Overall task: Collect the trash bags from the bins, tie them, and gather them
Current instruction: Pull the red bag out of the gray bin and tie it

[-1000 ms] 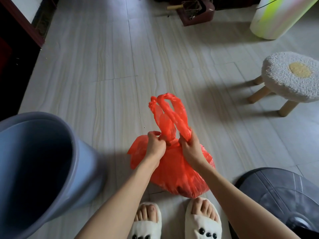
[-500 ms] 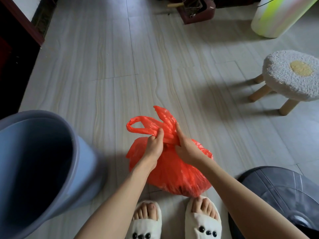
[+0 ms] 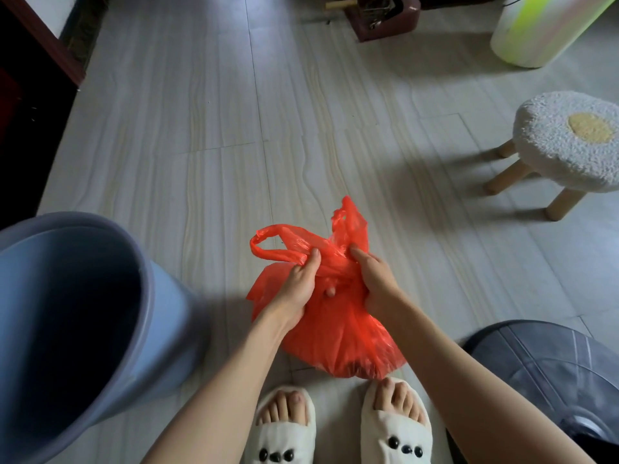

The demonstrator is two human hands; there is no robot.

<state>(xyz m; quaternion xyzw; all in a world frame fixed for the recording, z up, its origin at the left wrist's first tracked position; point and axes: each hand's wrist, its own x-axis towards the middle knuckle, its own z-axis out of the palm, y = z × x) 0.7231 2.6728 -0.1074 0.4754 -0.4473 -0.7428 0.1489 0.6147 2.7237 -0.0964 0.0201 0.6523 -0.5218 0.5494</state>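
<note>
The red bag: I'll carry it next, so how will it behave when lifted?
The red bag is thin crinkled film, so probably floppy and sagging below the grip of the left hand and right hand. Its bulging bottom suggests modest weight. The film looks slippery and tearable.

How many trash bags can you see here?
1. The red bag sits on the floor by the person's feet, gripped by both hands. The blue bin beside it shows no bag; others may be out of view.

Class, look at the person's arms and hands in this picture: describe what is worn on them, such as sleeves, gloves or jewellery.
Both forearms are bare right down to the frame's lower edge, with no sleeve in view. The left hand and the right hand wear no gloves. No ring, watch or bracelet shows on either.
</note>
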